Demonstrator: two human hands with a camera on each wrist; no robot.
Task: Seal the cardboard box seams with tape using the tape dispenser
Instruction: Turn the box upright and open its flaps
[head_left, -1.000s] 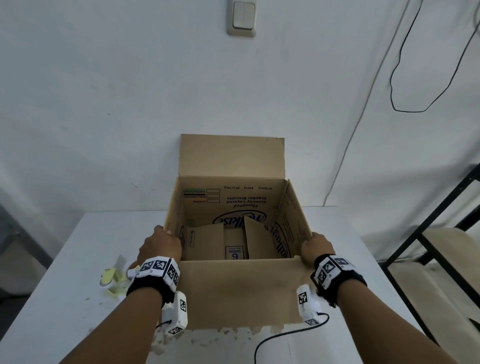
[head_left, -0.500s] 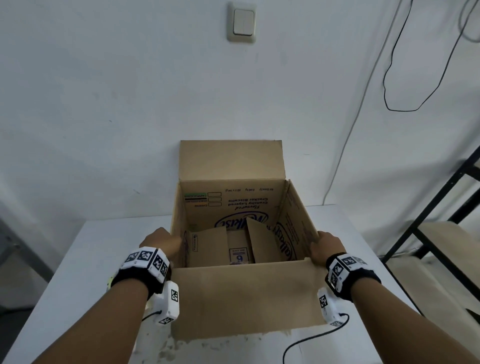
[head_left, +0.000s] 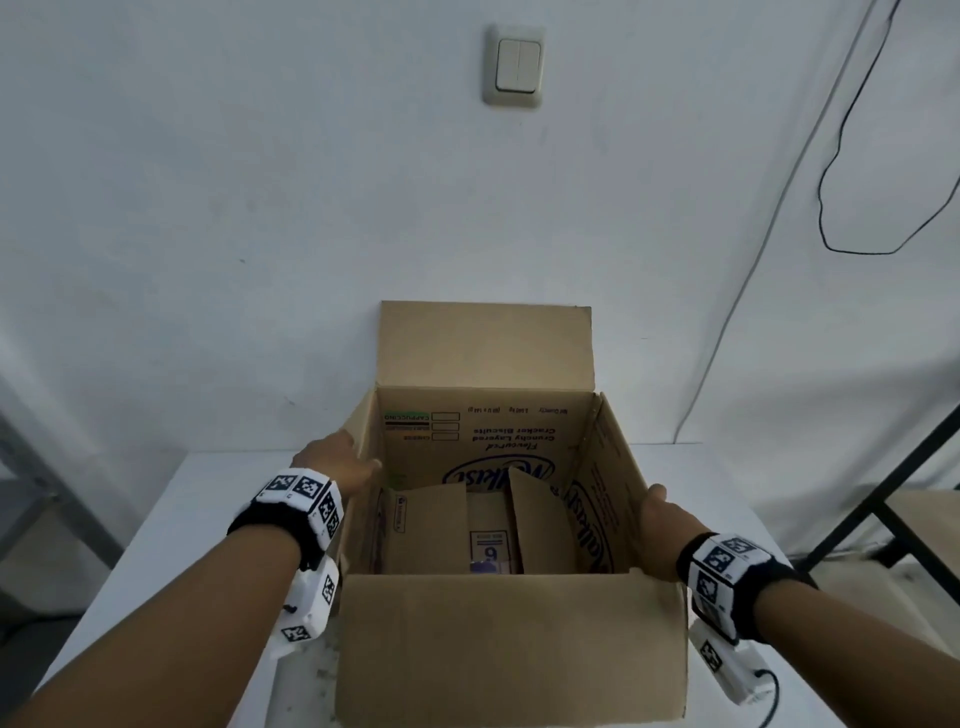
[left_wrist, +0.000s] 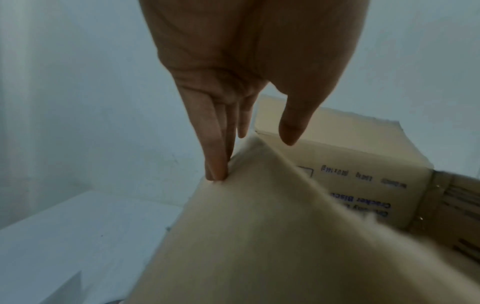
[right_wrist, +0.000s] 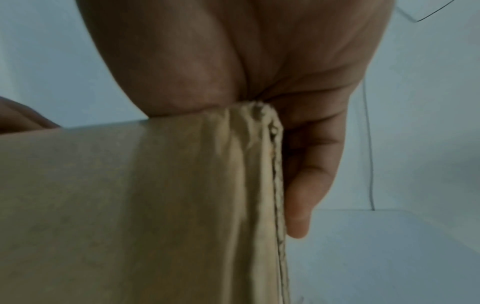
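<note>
Cardboard box (head_left: 511, 649): open-topped, upright on the white table (head_left: 176, 525), against the wall; printing on the inner walls upside down from the head view.
Far flap (head_left: 485, 345): upright, flat against the wall.
Near flap (head_left: 511, 660): folded outward and down toward the person.
Left side flap (left_wrist: 259, 226): raised, tilted; blurred in the left wrist view.
Right side flap (head_left: 608, 499): raised, leaning slightly outward.
Box interior: loose cardboard pieces (head_left: 431, 527) and a small printed label bearing a "6" (head_left: 488, 552) at the bottom.
Left hand (head_left: 332, 462): at the top edge of the left side flap; fingers (left_wrist: 214, 148) straight, together, tips touching the flap's outer face; thumb (left_wrist: 293, 123) straight, on the inner side, apparently just clear of the card; nothing pinched.
Right hand (head_left: 662, 519): on the right side flap near the front corner; flap edge (right_wrist: 275, 164) wedged into the fork of the palm, one finger (right_wrist: 306, 185) straight down the outer face; grip on the inner side hidden, cannot tell whether pinched.
Wrists: black bands with white marker blocks (head_left: 306, 493).
Tape dispenser: cannot be made out in any view.
Surroundings: light switch (head_left: 515, 66) on the wall above the box; black cable (head_left: 831, 156) hanging at right; dark metal frame (head_left: 893, 499) beside the table.
</note>
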